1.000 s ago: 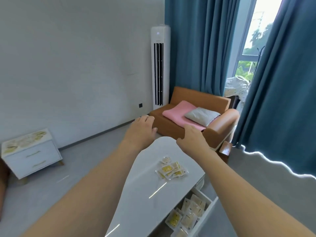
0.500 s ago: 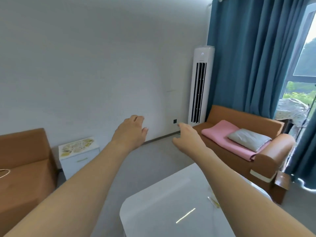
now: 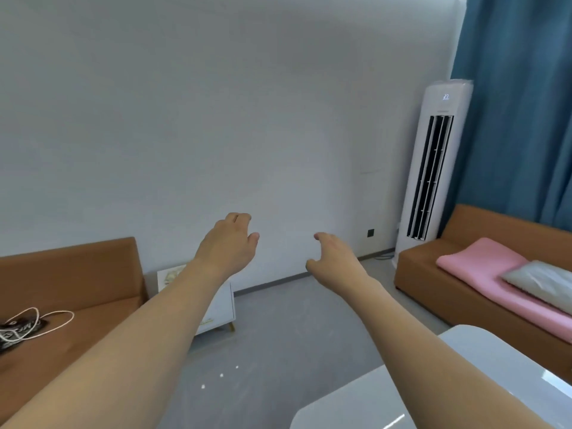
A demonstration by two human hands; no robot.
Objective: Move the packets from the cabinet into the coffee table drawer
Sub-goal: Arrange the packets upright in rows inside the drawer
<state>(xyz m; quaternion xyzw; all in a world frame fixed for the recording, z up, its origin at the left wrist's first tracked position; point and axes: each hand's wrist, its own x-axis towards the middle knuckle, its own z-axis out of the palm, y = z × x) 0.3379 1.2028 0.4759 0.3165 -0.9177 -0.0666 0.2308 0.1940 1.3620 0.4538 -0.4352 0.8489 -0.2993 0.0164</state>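
Facing the far wall, the person holds both bare forearms out ahead at about equal reach. Nearest, at the lower right corner of the view, lies the glossy white rounded coffee table top [image 3: 464,394]; its drawer is out of view, so its state cannot be told. No packets are visible on the part of the table that shows.

Further out, the left hand [image 3: 230,243] hangs in the air with fingers loosely curled and holding nothing. The right hand [image 3: 335,257] hangs beside it, well apart, fingers relaxed and slightly spread, also holding nothing. Neither hand touches any object.

Beyond and below the left forearm stands the small white low cabinet with a yellow-patterned top [image 3: 216,308], against the wall and just beside the end of the tan leather sofa [image 3: 77,274] at the left. The forearm hides most of the cabinet. The pattern on its top may be packets; this cannot be confirmed from the view.

Key relation: the cabinet lies ahead, to the left and lower than both hands, on the left hand's side, so the left hand is judged the nearer. The step in hand appears to be the approach to the cabinet for more packets; reaching it calls for closing the floor gap first.

Furthest back stand the tall white air-conditioner tower [image 3: 433,168] and blue curtain [image 3: 520,119]; a second tan sofa with a pink blanket [image 3: 483,267] sits at the right.
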